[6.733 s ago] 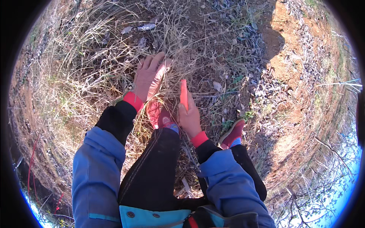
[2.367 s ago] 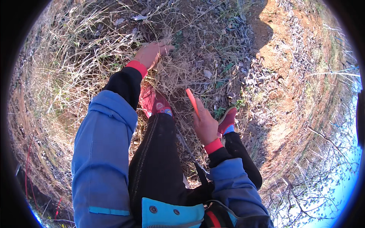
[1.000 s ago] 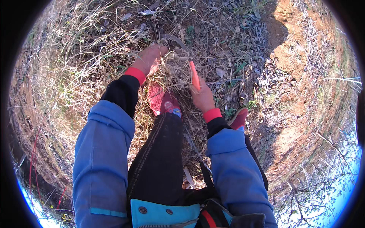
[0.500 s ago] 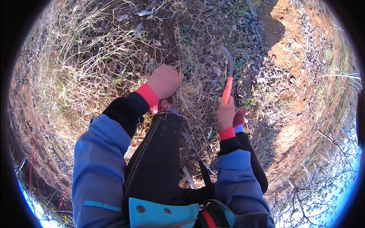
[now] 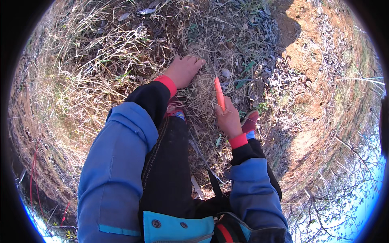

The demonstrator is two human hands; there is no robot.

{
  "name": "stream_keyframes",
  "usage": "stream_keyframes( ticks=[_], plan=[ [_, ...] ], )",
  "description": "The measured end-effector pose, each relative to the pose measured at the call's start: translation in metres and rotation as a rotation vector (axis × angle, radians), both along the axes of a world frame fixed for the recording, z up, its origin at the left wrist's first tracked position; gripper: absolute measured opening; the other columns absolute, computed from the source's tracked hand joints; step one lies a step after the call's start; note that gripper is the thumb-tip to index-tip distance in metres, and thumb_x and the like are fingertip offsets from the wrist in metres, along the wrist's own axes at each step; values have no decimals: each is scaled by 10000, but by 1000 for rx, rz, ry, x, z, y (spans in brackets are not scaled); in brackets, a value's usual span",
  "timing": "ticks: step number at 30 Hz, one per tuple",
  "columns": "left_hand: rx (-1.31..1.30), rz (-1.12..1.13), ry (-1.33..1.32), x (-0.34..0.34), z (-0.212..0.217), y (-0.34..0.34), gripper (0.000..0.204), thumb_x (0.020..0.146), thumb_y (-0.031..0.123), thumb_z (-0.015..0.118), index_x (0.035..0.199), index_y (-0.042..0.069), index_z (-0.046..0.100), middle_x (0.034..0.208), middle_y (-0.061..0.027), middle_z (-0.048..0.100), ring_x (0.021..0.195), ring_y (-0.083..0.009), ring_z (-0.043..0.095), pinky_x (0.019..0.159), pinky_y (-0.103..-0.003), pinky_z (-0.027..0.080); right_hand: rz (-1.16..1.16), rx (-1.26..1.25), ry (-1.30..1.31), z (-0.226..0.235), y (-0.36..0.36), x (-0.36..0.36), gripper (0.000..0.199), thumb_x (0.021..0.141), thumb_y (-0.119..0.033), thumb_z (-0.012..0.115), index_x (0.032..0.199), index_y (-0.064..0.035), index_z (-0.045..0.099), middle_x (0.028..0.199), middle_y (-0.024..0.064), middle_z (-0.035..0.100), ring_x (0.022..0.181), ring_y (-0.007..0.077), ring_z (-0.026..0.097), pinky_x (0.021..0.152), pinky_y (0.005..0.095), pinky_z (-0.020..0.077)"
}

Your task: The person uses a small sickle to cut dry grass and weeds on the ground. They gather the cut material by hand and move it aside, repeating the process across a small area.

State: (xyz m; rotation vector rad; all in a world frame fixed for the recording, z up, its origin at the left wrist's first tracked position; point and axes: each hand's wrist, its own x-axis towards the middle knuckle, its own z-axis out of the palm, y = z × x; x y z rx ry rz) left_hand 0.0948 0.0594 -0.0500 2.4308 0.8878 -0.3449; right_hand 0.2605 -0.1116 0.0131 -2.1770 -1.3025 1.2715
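Two hands | left [image 5: 184, 71] grips dry grass [image 5: 204, 87] | right [image 5: 229, 119] holds orange tool [image 5: 219, 94] beside

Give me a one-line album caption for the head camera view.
Left hand grips dry grass; right hand holds an orange-handled tool.

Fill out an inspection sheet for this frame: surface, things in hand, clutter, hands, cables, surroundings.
Surface: ground of dry straw-coloured grass and bare reddish soil.
Things in hand: orange-handled tool; its working end is hidden in the grass tuft.
Clutter: dead grey leaves, twigs.
Hands: left hand grips the grass tuft; right hand holds the tool upright.
Cables: thin red line at lower left, cannot tell what.
Surroundings: red shoes, bare branches.
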Motion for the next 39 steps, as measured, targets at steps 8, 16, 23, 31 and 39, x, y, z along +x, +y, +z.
stream_keyframes(
  ticks=[8,16,23,31,39],
  plan=[
    [52,51,-97,-2,-25,17,220,779,70,566,988,90,633,943,-113,639,973,-305,606,821,-419,488,-48,-7,54,-3,-4,-1,327,904,-199,558,1192,-56,493,833,197,615,752,381,612,661,420,479],
    [166,235,35,-12,-26,16,102,838,93,503,902,56,574,875,-132,641,870,-313,642,753,-442,488,71,116,-292,29,51,49,372,910,-260,562,1248,-128,481,838,185,652,736,399,630,616,471,492],
    [161,217,68,-12,-25,21,95,829,85,506,877,46,578,831,-143,645,838,-309,651,721,-433,500,136,112,-225,-43,117,25,388,893,-293,565,1235,-133,476,881,223,647,806,435,617,675,514,479],
    [171,157,-12,-20,-29,17,69,807,73,518,842,43,569,804,-139,639,807,-307,644,726,-427,499,-35,-235,-109,-28,-49,28,424,904,-227,561,1290,-108,433,932,266,629,880,449,611,716,484,495],
    [110,198,45,-22,-22,8,306,849,109,514,1151,124,558,837,-128,637,810,-326,639,705,-446,494,-92,-104,-42,-14,-58,27,411,897,-249,560,1271,-107,469,896,250,642,868,445,617,726,472,493]
  ],
)
